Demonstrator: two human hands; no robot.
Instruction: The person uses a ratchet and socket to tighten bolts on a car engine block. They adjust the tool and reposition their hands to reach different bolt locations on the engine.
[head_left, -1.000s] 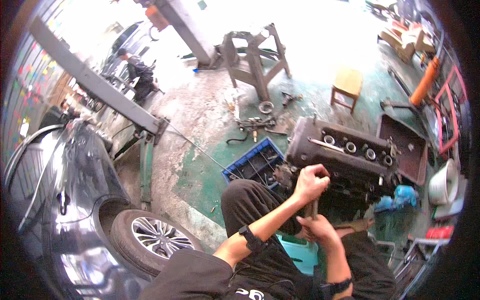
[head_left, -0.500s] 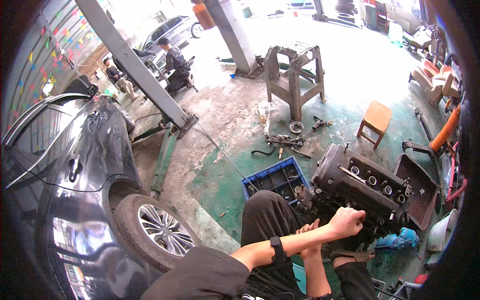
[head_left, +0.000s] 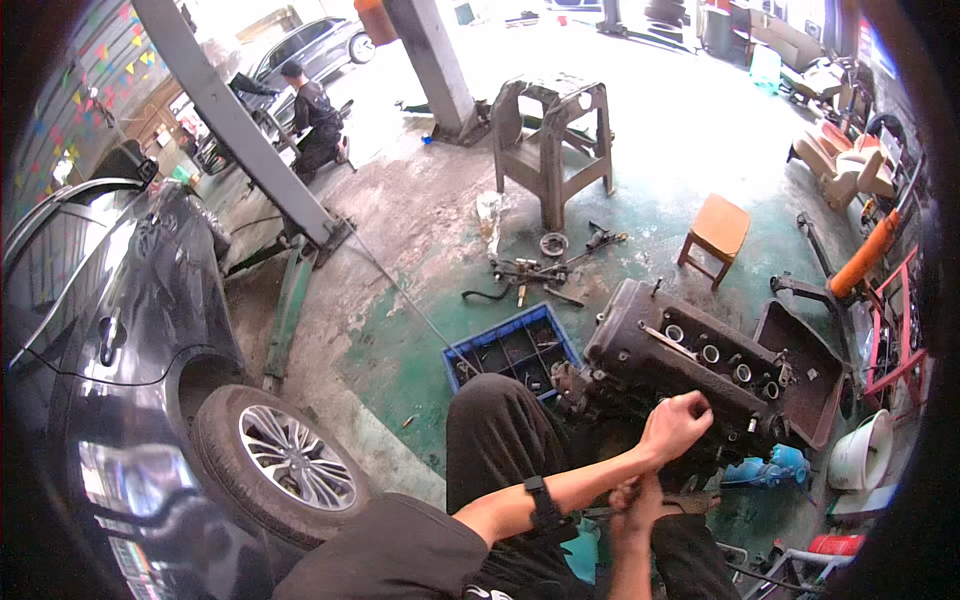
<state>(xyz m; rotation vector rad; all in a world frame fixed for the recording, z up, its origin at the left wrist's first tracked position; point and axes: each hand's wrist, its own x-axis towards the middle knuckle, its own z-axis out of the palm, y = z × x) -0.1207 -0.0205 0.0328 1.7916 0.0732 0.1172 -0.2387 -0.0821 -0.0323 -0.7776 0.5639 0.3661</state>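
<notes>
A dark, grimy engine [head_left: 690, 355] with a row of round openings along its top lies on the floor in front of me. My left hand [head_left: 678, 428] is curled closed against its near side; whatever lies inside those fingers is hidden. A black watch [head_left: 543, 502] circles my left wrist. Under the left forearm, close to my body, my right hand [head_left: 635, 497] has its fingers bent in, slightly blurred, and their contents cannot be made out. A blue plastic-like object [head_left: 768, 467] sits just beyond the engine's near right corner.
A blue divided crate [head_left: 515, 350] stands left of the engine, a dark tray [head_left: 805, 375] right. Farther off are an orange-topped stool [head_left: 718, 227], a grey stand [head_left: 553, 140] and loose metal parts [head_left: 525, 272]. A black car [head_left: 150, 330] fills the left; a person [head_left: 315, 120] crouches far back.
The view has turned a little, so the scene sits farther left. My right hand has shifted right and nearer, beneath the left wrist. My left hand stays closed at the engine.
</notes>
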